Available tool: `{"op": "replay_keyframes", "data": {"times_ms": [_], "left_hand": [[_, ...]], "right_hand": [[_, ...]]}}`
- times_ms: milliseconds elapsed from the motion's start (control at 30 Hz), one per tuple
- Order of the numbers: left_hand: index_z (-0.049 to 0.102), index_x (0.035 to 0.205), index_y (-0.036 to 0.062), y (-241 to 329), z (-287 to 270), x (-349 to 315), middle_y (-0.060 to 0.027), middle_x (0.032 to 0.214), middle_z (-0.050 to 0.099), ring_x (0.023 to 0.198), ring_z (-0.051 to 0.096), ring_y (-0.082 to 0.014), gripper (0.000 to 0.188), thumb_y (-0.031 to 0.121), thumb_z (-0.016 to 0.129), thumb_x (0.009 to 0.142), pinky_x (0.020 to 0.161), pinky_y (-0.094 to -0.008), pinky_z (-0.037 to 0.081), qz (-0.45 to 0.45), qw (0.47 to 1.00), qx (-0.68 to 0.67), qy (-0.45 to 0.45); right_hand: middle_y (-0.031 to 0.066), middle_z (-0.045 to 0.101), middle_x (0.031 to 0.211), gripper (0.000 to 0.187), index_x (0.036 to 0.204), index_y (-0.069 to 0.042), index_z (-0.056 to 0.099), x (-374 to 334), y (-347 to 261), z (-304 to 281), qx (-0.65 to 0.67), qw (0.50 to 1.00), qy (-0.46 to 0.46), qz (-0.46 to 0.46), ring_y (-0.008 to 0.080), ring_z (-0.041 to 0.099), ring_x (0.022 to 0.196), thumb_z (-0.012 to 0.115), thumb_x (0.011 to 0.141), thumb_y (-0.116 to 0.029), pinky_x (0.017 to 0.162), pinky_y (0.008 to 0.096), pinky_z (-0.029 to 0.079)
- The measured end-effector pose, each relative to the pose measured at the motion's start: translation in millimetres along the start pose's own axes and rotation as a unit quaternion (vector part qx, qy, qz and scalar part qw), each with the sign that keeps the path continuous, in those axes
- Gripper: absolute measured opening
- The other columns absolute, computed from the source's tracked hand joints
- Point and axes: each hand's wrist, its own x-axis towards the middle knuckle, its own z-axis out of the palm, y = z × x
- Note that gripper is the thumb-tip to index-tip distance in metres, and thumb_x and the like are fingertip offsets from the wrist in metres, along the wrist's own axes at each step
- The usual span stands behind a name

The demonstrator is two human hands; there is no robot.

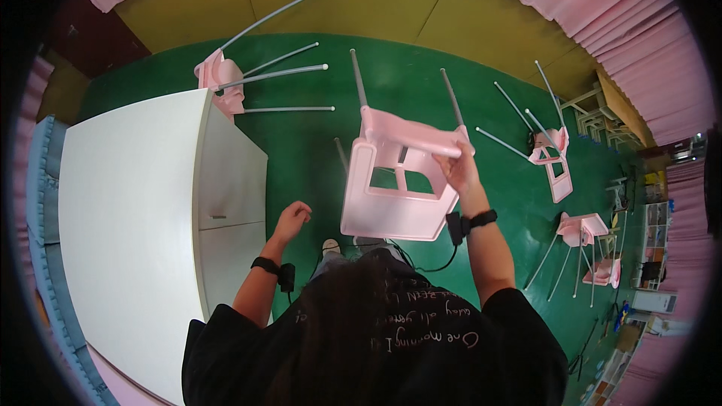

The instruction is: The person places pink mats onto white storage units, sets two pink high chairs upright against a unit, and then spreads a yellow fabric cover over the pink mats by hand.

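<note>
Green floor (301, 154): five pink chairs (391, 216); right grip (460, 171) holding one, left grip (291, 222) half-open.

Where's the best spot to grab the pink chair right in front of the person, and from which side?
On that pink chair, probably the backrest's left rail, coming from the left. It is a slim strip, open on its inner side, so it should be easy to wrap around; the right grip holds the chair's other side.
</note>
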Motion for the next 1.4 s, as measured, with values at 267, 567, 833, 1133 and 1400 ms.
{"op": "replay_keyframes", "data": {"times_ms": [267, 567, 833, 1133, 1400], "left_hand": [[0.055, 0.088, 0.0021, 14.3, 21.8, 25.7, -0.007, 0.074, 0.058, 0.07, 0.056, -0.0145, 0.013, 0.007, 0.047, 0.079, 0.065, -0.0264, 0.045, 0.028, 0.996, 0.088, 0.014], [0.047, 0.113, -0.0013, -37.1, 39.6, 92.7, -0.0208, 0.109, 0.052, 0.104, 0.05, -0.0311, 0.046, 0.022, 0.058, 0.075, 0.087, -0.0368, 0.041, -0.043, 0.96, 0.276, 0.018], [0.036, 0.124, -0.005, -30.9, 67.2, 157.5, -0.0249, 0.12, 0.045, 0.115, 0.041, -0.0349, 0.069, 0.034, 0.063, 0.074, 0.095, -0.0394, 0.035, -0.073, 0.929, 0.361, -0.04], [0.032, 0.123, -0.0058, -36.0, 88.0, 175.7, -0.0246, 0.113, 0.048, 0.104, 0.05, -0.0346, 0.065, 0.016, 0.063, 0.071, 0.091, -0.0339, 0.039, -0.051, 0.962, 0.174, -0.204], [0.033, 0.121, -0.0065, 10.1, 77.9, 167.4, -0.0203, 0.115, 0.047, 0.105, 0.049, -0.0281, 0.064, 0.019, 0.066, 0.073, 0.086, -0.0339, 0.043, -0.021, 0.952, 0.205, -0.225]], "right_hand": [[0.015, 0.062, 0.088, 0.045, 0.099, -0.004, 0.05, 54.0, -33.7, 52.5, -0.071, 0.997, -0.002, 0.011, 0.0241, 0.063, 0.08, 0.057, 0.078, -0.043, 0.061, 0.0287, 0.05], [0.0104, 0.062, 0.078, 0.049, 0.089, -0.003, 0.053, 93.1, -45.2, 97.7, -0.071, 0.996, 0.023, 0.05, 0.0229, 0.063, 0.078, 0.058, 0.073, -0.049, 0.058, 0.0274, 0.046], [0.0087, 0.056, 0.08, 0.056, 0.082, -0.003, 0.053, 113.5, -92.8, 106.0, -0.089, 0.993, 0.044, 0.064, 0.0233, 0.054, 0.08, 0.055, 0.07, -0.057, 0.068, 0.0343, 0.04], [0.0126, 0.055, 0.093, 0.068, 0.103, -0.001, 0.042, 104.4, -89.5, 90.6, -0.088, 0.986, 0.144, -0.014, 0.0251, 0.055, 0.085, 0.051, 0.074, -0.062, 0.071, 0.0373, 0.042], [0.0159, 0.055, 0.105, 0.052, 0.115, -0.001, 0.044, 50.0, -8.1, -30.6, -0.423, 0.889, 0.168, 0.046, 0.0251, 0.055, 0.092, 0.056, 0.08, -0.037, 0.076, 0.0339, 0.043]]}}
